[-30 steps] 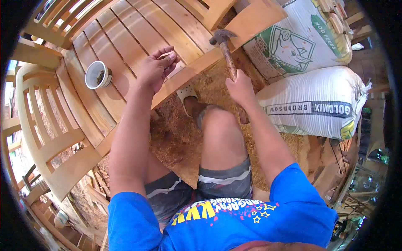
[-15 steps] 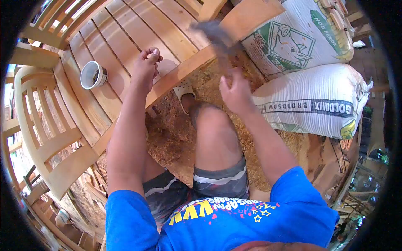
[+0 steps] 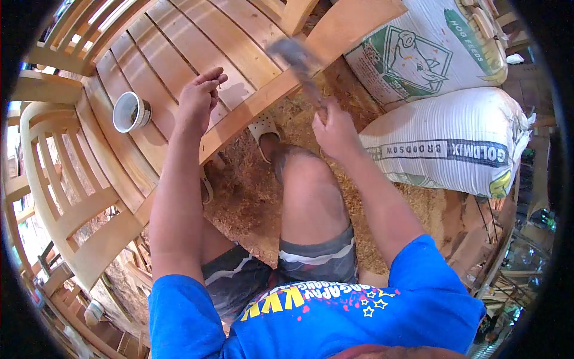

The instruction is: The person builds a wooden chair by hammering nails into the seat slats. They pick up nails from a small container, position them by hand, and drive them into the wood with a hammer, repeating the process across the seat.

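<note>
My right hand grips a hammer by its handle. The blurred head of the hammer is over the front rail of a slatted wooden bench. My left hand is over the bench slats near that rail, its fingers drawn together and pointing right. Something thin and small may be between the fingertips, but it is too small to name. On the slats left of this hand stands a white plastic tub with small dark contents.
Two filled white sacks, a feed sack and a sack marked GOLDMIX, lie at the right. A curved wooden armrest with spindles is at the left. Sawdust covers the ground around my legs.
My left hand has shifted slightly left, and its fingers now reach out further to the right. The hammer head has dropped a little toward the bench, moving left.
</note>
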Demonstrator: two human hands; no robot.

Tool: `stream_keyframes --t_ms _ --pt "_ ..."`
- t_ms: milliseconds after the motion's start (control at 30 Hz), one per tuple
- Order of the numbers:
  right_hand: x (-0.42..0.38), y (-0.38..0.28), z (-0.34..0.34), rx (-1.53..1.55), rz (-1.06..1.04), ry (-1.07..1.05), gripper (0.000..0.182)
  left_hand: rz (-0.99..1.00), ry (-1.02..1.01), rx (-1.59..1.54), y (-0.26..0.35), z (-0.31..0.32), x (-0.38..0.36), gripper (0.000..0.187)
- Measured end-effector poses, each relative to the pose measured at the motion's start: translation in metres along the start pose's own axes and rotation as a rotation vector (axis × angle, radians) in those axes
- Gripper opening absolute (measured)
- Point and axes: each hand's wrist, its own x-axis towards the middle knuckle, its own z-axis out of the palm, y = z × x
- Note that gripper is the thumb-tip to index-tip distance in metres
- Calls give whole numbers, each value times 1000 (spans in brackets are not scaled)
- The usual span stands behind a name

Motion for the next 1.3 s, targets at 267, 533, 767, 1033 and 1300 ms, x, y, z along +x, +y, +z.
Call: stream_keyframes --t_ms 267,533,767,1033,1300 --pt "-4 -50 -34 364 -8 157 30 -28 -55 88 -5 3 1 43" --pt "7 19 12 -124 283 -271 33 358 40 453 -22 14 8 32" --pt "4 36 42 -87 280 -241 38 459 217 742 -40 49 7 22" --pt "5 28 23 11 233 -192 35 443 139 949 -39 55 -2 38" --pt "-11 -5 -17 242 267 -174 33 441 151 988 -44 52 5 33"
